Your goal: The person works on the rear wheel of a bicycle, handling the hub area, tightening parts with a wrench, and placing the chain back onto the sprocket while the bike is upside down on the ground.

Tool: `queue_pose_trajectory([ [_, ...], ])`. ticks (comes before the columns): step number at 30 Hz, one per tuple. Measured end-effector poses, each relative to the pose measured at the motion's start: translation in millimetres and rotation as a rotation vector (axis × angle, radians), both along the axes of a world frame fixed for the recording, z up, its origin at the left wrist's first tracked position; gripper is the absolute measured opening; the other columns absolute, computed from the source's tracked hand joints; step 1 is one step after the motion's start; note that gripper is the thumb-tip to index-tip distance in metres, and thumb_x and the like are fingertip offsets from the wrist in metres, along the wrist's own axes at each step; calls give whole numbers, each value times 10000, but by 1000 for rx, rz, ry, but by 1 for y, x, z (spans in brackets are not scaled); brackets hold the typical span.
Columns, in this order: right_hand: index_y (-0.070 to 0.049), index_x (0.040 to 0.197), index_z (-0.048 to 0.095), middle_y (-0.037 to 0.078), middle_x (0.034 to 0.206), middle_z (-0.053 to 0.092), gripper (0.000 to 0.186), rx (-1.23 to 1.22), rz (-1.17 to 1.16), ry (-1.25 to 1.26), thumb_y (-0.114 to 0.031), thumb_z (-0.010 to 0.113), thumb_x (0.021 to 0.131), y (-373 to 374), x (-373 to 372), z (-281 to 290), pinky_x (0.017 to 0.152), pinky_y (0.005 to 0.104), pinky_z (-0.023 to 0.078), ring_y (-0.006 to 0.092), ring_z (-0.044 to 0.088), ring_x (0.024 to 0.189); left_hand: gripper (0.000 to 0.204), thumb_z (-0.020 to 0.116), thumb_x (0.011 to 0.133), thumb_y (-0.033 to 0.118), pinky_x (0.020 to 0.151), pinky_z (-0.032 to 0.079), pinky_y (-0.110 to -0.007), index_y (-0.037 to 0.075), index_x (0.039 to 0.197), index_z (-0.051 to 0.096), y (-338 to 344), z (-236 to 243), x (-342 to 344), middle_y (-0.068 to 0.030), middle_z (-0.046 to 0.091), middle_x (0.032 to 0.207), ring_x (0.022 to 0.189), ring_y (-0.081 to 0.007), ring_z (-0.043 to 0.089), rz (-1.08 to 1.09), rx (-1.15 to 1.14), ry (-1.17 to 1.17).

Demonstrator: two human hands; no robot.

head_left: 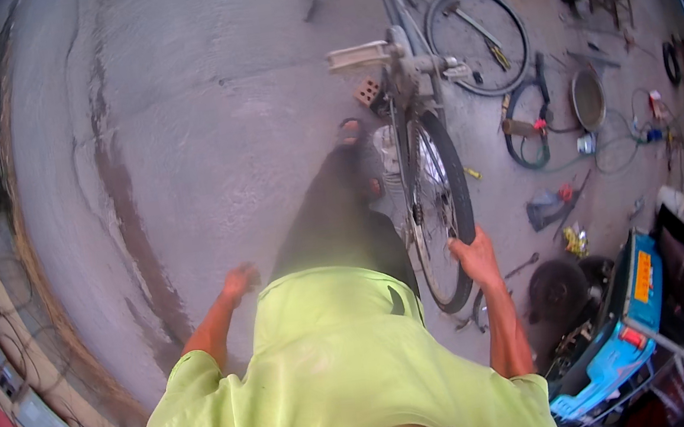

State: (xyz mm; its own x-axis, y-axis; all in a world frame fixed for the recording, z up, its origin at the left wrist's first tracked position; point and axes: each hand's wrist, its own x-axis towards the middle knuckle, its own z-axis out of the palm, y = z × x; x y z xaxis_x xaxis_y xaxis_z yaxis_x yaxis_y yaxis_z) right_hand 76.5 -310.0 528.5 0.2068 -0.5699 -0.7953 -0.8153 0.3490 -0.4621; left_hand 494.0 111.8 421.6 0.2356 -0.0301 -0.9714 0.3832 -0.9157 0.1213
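Observation:
A bicycle (403, 74) stands in front of me, slightly to the right, its handlebar at the far end and its spoked wheel (452, 172) closest to me. My right hand (475, 258) is closed on the tyre at the near right side of this wheel, thumb toward the spokes. Out to the left of my body, my left hand (240, 282) hangs away from the bicycle, touching nothing that I can see. Motion smears its fingers. A pedal (359, 56) juts left from the frame.
A loose tyre (519, 23) lies right of the bicycle, with a hammer (468, 21) within its ring. Farther right are a round metal basin (588, 100), hoses and scattered tools. A blue vehicle part (622, 340) sits near right. Cables and grey boxes (43, 421) line the left edge.

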Motion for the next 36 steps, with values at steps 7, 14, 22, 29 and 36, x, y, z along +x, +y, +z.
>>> queue_pose_trajectory([
  [7,15,1340,558,222,1118,689,608,-14,-61,-14,-298,725,847,-13,7,13,942,391,502,323,665,1071,537,626,980,377,870,515,-411,57,1403,538,-86,-6,31,-121,684,1184,1022,-241,671,-141,-80,43],
  [14,-29,1378,557,156,1183,683,554,-140,-398,-119,-317,698,926,28,-24,24,961,360,497,230,645,1106,572,632,966,411,859,523,-412,58,1406,539,-130,-40,64,-139,698,1168,1021,-261,681,-263,-123,81],
  [22,18,1378,563,133,1166,698,499,-107,-774,-73,-284,637,988,119,-174,-8,915,337,521,185,664,1032,594,591,988,408,871,522,-416,13,1424,508,-145,-63,11,-160,673,1216,1061,-277,676,-362,-132,84],
  [29,-20,1318,613,64,1041,705,390,146,-718,-123,-195,654,972,262,-286,-155,735,251,519,112,659,869,590,640,968,426,871,531,-419,39,1400,528,-99,-53,-100,-137,688,1187,1047,-264,682,-342,-211,-60],
  [36,-41,1287,635,143,1096,732,398,122,-581,-377,-212,676,930,379,-296,-217,896,364,547,247,711,1009,588,654,954,414,847,532,-383,35,1391,547,41,-34,-262,-109,699,1158,1017,-252,695,-522,5,-142],
])
